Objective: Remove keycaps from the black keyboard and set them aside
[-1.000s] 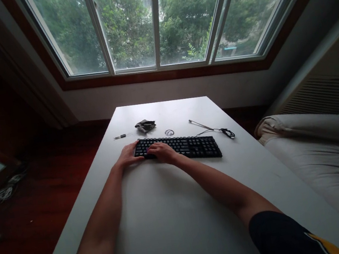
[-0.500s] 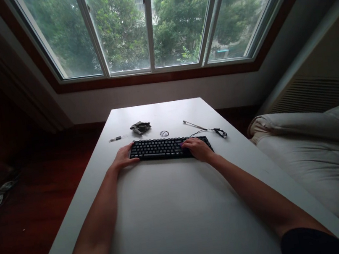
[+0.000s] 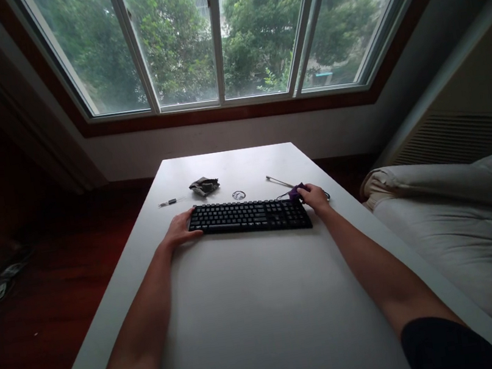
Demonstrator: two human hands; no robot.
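Note:
A black keyboard [image 3: 241, 215] lies across the white table. My left hand [image 3: 179, 230] grips its left end, thumb along the front edge and fingers by the back corner. At the keyboard's far right corner, my right hand [image 3: 316, 197] pinches a bunched purple cloth [image 3: 297, 191]. Part of the cloth is hidden by my fingers. Behind that hand, a coiled black cable [image 3: 327, 196] is partly covered. A thin metal rod [image 3: 280, 180] lies just beyond the cloth.
Behind the keyboard on the table [image 3: 264, 305] are a crumpled grey cloth [image 3: 204, 186], a small dark ring-shaped item [image 3: 239, 195] and a slim pen-like tool [image 3: 168, 202]. A pale sofa [image 3: 446, 222] stands at the right, and a window [image 3: 215, 41] is ahead.
My right hand has moved right with the purple cloth, from the keyboard's keys to its far right corner, uncovering the right-hand keys. My left hand stays at the left end.

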